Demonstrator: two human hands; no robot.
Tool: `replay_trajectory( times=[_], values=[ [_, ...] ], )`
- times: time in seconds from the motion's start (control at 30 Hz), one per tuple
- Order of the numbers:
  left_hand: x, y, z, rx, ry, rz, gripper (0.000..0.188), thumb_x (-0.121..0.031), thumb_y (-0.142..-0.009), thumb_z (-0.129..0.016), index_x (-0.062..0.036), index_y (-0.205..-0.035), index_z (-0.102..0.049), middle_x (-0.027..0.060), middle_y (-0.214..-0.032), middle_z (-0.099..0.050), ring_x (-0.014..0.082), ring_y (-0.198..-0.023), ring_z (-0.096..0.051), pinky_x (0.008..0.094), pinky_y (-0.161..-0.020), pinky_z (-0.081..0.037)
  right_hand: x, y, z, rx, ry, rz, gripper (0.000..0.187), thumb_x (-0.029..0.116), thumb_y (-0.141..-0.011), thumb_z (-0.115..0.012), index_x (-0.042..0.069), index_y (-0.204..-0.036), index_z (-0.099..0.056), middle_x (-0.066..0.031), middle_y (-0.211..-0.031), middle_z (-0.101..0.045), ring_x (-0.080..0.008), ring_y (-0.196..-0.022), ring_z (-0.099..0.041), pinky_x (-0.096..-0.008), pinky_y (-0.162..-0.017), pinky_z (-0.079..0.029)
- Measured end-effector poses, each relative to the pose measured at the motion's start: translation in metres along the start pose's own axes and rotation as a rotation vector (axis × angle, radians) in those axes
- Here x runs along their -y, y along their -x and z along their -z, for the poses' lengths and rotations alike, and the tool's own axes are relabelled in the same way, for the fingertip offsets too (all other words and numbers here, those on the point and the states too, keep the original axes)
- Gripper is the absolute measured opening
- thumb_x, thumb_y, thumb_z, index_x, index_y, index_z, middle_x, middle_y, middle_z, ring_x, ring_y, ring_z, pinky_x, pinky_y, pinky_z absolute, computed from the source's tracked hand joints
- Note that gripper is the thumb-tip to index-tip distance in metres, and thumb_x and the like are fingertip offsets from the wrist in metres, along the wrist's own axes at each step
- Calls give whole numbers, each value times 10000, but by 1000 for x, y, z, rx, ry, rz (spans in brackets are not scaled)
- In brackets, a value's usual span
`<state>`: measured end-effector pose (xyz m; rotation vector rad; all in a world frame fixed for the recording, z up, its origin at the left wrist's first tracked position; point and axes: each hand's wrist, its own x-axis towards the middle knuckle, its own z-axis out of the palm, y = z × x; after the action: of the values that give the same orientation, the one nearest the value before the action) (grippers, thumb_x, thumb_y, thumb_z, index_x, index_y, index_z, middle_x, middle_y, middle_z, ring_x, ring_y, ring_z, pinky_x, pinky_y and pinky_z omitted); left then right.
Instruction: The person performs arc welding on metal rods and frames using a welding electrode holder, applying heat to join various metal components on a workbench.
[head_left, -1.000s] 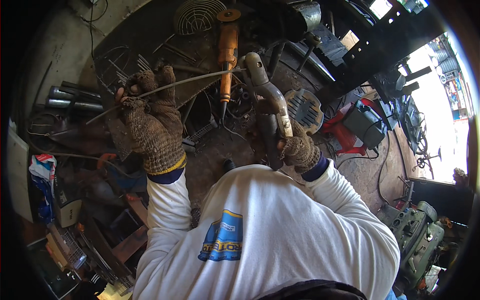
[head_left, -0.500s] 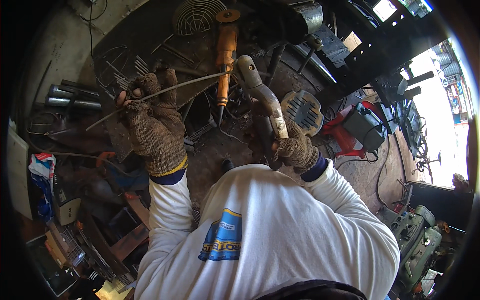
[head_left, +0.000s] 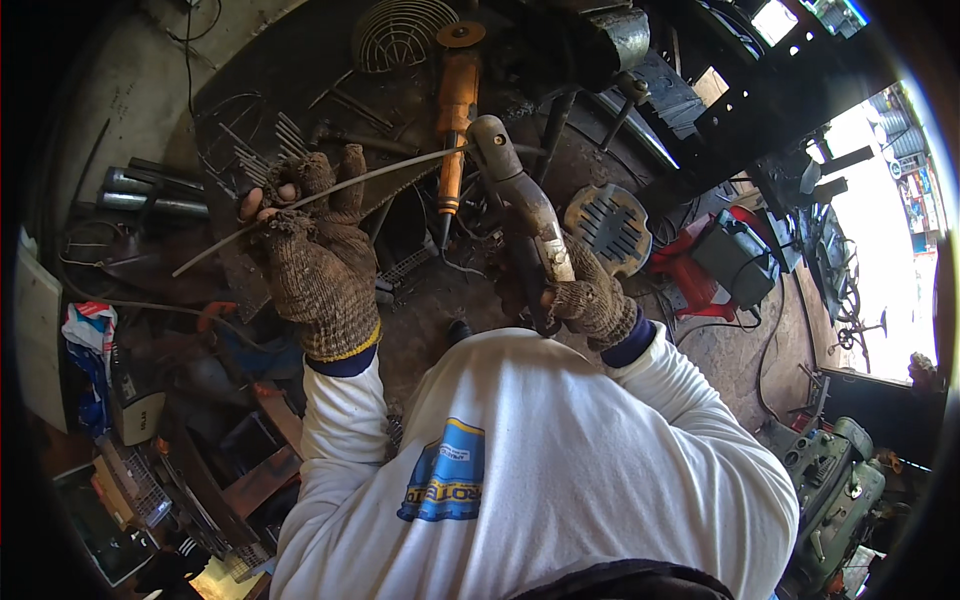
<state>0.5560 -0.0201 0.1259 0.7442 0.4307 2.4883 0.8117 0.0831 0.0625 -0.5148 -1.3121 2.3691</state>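
A person in a white long-sleeved shirt [head_left: 580,430], seen from above, works in a cluttered workshop, both hands in brown knitted gloves; the landmark is an orange power grinder [head_left: 458,105] with a disc at its far end. To the left of the grinder and nearer the person, the left hand [head_left: 322,262] has its bare fingertips closed on a thin metal rod [head_left: 400,165], while one finger stands apart. The rod slants up from the left and crosses over the grinder's lower part, ending by the rounded head of a bent metal tube [head_left: 536,208]; whether they touch, I cannot tell. The tube lies just right of the grinder, and the right hand [head_left: 595,300], nearer the person, has its fingers clamped around the tube's lower end. Beyond that tube, further right of the grinder, is a round slotted plate [head_left: 608,230]. Left of the grinder's disc is a round wire grille [head_left: 403,38]; below the grille lie several thin rods [head_left: 290,137].
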Motion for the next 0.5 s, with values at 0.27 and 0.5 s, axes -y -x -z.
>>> replay_trajectory(
  times=[0.27,0.5],
  values=[
    [-4,0,16,99,-61,-8,334,-165,-967,-652,-102,-1284,-570,125,-1154,-681,372,-1198,-625,679,-1078,-450,-6,-3,3,-10,-75,-42,931,216,-757,-828,83,-1552,-362,-19,-1116,-622,-84,-781,-617,-216,-713,-550],
    [-37,16,70,170,-942,421,459,-131,-963,-686,-44,-1379,-514,129,-1217,-643,290,-1143,-640,485,-1011,-541,-10,0,2,-47,-40,59,956,373,-744,-881,-6,-1468,-386,-94,-1160,-627,-244,-1009,-679,-344,-817,-595]
  ],
)
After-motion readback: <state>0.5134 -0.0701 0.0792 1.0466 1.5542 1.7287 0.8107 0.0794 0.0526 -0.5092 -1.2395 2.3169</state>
